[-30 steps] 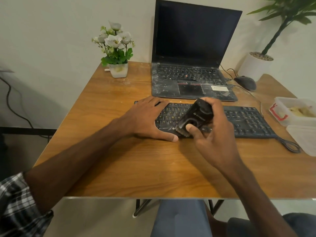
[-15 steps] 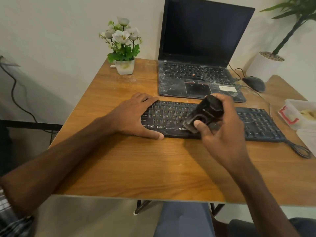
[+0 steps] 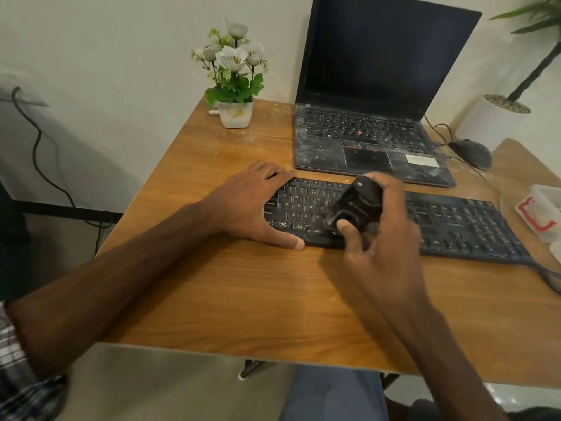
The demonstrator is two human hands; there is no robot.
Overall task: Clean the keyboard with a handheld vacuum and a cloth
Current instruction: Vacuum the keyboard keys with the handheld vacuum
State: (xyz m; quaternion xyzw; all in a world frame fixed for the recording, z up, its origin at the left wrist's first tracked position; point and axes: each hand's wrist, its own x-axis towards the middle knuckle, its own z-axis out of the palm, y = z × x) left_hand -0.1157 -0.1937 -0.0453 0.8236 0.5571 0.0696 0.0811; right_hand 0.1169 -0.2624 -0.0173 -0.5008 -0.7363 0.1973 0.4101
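A black keyboard [image 3: 449, 226] lies across the middle of the wooden table [image 3: 243, 299]. My left hand [image 3: 255, 205] rests flat on the keyboard's left end, fingers straight, thumb along its front edge. My right hand [image 3: 382, 232] grips a small black handheld vacuum [image 3: 355, 205], tilted with its nozzle down on the keys near the space bar. No cloth is in view.
A dusty open laptop [image 3: 370, 138] stands behind the keyboard. A white pot of flowers [image 3: 235, 112] sits at the back left, a black mouse [image 3: 470, 153] and a white planter [image 3: 494, 117] at the back right. Plastic containers [image 3: 543, 214] and the keyboard's cable [image 3: 546, 275] lie at the right edge.
My head has turned, shifting the scene right in view. The vacuum has moved slightly along the lower keys. My left hand stays on the keyboard's left end.
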